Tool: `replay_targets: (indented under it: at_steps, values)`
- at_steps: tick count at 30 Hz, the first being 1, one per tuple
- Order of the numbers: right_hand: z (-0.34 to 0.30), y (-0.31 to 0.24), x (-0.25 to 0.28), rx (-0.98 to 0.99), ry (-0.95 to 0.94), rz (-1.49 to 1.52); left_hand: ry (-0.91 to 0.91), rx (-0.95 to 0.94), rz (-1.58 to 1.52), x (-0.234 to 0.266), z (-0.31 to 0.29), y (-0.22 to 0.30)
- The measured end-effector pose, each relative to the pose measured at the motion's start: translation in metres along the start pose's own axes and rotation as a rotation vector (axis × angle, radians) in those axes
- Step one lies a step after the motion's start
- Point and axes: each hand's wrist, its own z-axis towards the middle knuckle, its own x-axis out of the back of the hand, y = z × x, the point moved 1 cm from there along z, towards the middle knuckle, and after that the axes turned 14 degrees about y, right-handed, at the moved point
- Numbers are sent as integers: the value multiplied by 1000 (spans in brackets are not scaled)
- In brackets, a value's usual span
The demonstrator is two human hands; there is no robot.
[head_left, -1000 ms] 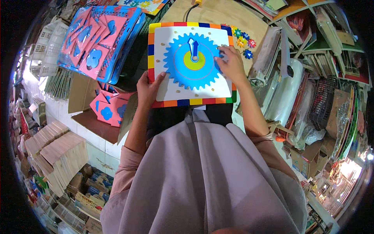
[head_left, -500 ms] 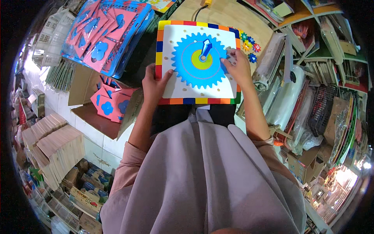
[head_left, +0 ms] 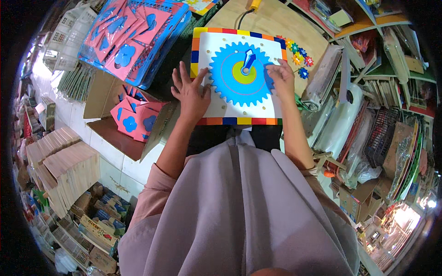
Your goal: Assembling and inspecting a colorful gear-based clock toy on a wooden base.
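Note:
A square white board (head_left: 214, 110) with a multicoloured checked border lies in front of me. On it sits a big blue toothed gear wheel (head_left: 230, 87) with a yellow-green centre (head_left: 238, 76) and a blue-and-white arrow pointer (head_left: 249, 59) tilted up to the right. My left hand (head_left: 193, 94) is open at the gear's left side, fingers spread, thumb and forefinger by the teeth. At the right rim, my right hand (head_left: 283, 80) has its fingers bent and drawn together on the gear's edge. Small pale dots ring the gear on the board.
Small coloured gears (head_left: 301, 57) lie on the wooden tabletop (head_left: 271, 20) beyond the board. To the left, a blue crate (head_left: 177, 34) holds pink pieces with blue flowers, above an open cardboard box (head_left: 152, 138) of similar pieces. Packed shelves (head_left: 386, 69) stand at the right.
My left hand has let go of the board's left edge and spread its fingers beside the gear. The right fingers have bent in at the gear's rim. The view has shifted slightly.

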Motion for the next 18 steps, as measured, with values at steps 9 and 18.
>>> replay_targets:
  at_steps: [9, 18]
  values:
    - [-20, -4, 13, -26, 120, -70, -79, 54, -272, -7, -3, -17]
    - [-20, -20, 19, -119, 213, 61, 33, -124, -504, -16, 3, -11]
